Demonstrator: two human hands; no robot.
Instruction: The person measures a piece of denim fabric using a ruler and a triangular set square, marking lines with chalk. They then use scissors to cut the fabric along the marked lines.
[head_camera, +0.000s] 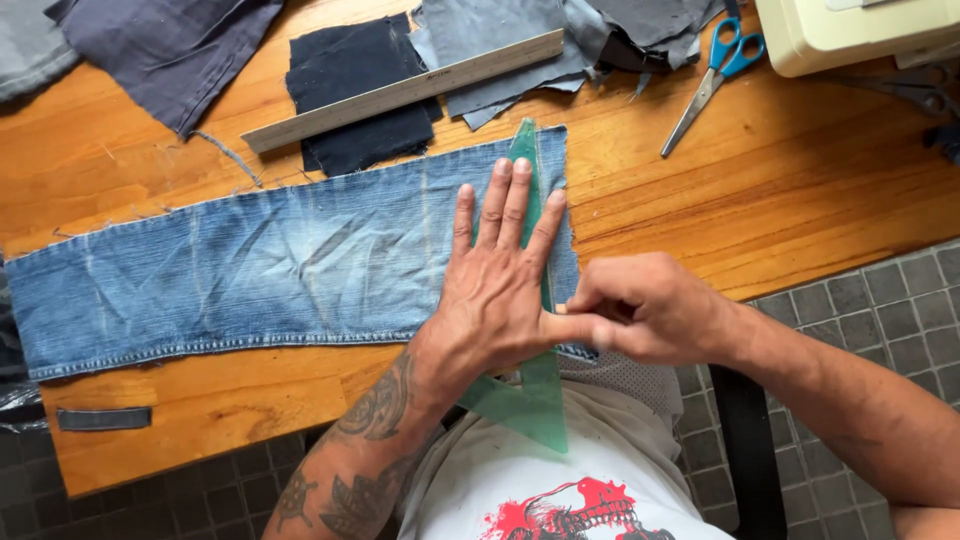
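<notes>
Head view: the left hand (495, 290) lies flat, fingers spread, pinning a green translucent set square (532, 300) onto the faded denim strip (260, 270) at centre frame; the strip's long axis runs left-right, the square's edge crosses it top to bottom. The right hand (645, 310), just right of that edge, is pinched shut on something too small to identify, while 1 steel ruler (400, 92) and blue-handled scissors (715, 75) lie on the wooden table (760, 190) in the upper frame.

We press our left hand (497, 285) flat on the green set square (527, 390) over denim (250, 265); our right hand (645, 308), at three o'clock, seemingly pinches something small.
</notes>
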